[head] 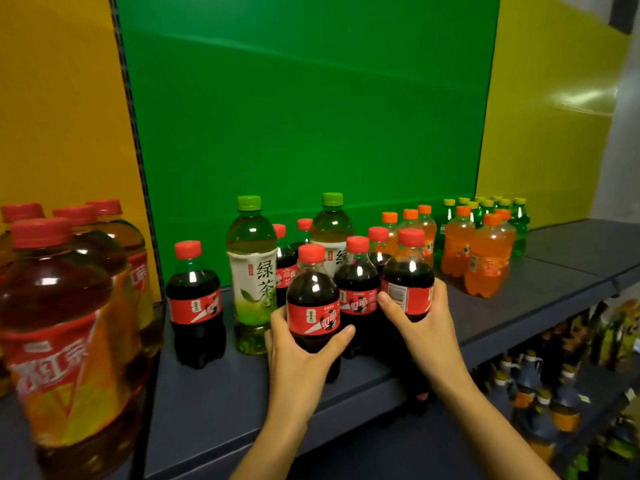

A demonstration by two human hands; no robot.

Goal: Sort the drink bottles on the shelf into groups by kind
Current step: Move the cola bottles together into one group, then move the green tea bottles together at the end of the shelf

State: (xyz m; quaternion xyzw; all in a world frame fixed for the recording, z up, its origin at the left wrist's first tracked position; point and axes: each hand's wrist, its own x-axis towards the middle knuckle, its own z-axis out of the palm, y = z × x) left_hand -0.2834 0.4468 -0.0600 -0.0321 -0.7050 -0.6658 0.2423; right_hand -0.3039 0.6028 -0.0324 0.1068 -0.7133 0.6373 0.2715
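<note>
My left hand point(298, 351) grips a small cola bottle point(313, 299) with a red cap and red label at the shelf's front. My right hand point(420, 320) grips a second cola bottle point(408, 275) just to its right. A third cola bottle point(358, 282) stands between and behind them, with more cola behind it. One cola bottle point(195, 303) stands alone to the left. Two green tea bottles point(251, 271) point(332, 230) with green caps stand among the cola. Orange soda bottles point(485, 261) are grouped at right, and green soda bottles point(485, 207) stand behind those.
Large red-capped black tea bottles point(65, 323) crowd the near left. The grey shelf point(225, 393) has a green back panel point(304, 116) with yellow panels either side. A lower shelf at right holds dark bottles point(540, 386).
</note>
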